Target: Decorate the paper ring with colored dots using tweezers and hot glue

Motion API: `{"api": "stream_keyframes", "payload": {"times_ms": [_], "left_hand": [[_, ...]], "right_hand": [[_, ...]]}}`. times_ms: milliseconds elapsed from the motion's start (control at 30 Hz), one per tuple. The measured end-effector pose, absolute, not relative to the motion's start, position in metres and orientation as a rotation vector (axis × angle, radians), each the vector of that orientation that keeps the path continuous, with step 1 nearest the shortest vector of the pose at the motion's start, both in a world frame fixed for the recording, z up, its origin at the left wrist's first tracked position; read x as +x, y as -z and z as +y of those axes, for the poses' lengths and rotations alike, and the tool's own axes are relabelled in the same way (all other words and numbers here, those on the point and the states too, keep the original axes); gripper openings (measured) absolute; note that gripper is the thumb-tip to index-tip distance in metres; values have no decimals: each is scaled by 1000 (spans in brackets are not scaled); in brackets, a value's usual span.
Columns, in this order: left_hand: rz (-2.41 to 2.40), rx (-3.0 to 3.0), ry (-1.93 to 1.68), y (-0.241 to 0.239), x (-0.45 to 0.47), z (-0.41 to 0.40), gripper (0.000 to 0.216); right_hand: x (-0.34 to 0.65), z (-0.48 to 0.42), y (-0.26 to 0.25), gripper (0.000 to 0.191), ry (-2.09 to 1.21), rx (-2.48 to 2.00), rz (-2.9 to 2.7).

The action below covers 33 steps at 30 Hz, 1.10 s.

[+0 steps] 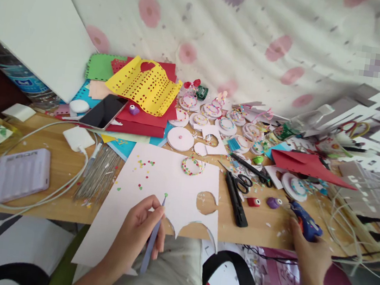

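My left hand (pixel 140 225) is closed around purple-grey tweezers (pixel 150 247), their tips pointing away from me. At those tips is a small green paper piece (pixel 166 195), over a white sheet (pixel 109 225) with cut-out curves. Tiny red, green and yellow pieces lie scattered on the sheet. Near its far right corner sits a ring dotted with coloured pieces (pixel 192 166). On the right, my right hand (pixel 313 258) grips a blue glue gun (pixel 307 222) resting at the table's front edge; some of its fingers are hidden.
Black-handled scissors (pixel 243 183), a black box cutter (pixel 236 200) and small red and purple pieces lie between the hands. White discs with decorated rings crowd the back. Left are a phone (pixel 105 111), thin wires (pixel 100 175), a looped cable and a battery case (pixel 22 175).
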State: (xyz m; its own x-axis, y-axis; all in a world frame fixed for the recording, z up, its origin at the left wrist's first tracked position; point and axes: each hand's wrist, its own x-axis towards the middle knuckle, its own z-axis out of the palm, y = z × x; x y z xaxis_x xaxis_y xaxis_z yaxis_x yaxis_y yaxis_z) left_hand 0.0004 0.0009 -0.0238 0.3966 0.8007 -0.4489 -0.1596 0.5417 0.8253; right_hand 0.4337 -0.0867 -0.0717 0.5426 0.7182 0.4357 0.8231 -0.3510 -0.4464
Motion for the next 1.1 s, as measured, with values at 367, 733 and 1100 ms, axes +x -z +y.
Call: {"api": "stream_keyframes", "payload": {"times_ms": [367,733,1100], "left_hand": [[983,678,-678,4,28,7,33],[980,642,-802,-13,55,4,32],[916,1165,-828,-2,42,64,52]], "right_hand": [[321,-70,40,25,620,-1946,-1404],[209,-19,20,25,212,-892,-2142],[244,45,18,8,11,-1043,-1477]]}}
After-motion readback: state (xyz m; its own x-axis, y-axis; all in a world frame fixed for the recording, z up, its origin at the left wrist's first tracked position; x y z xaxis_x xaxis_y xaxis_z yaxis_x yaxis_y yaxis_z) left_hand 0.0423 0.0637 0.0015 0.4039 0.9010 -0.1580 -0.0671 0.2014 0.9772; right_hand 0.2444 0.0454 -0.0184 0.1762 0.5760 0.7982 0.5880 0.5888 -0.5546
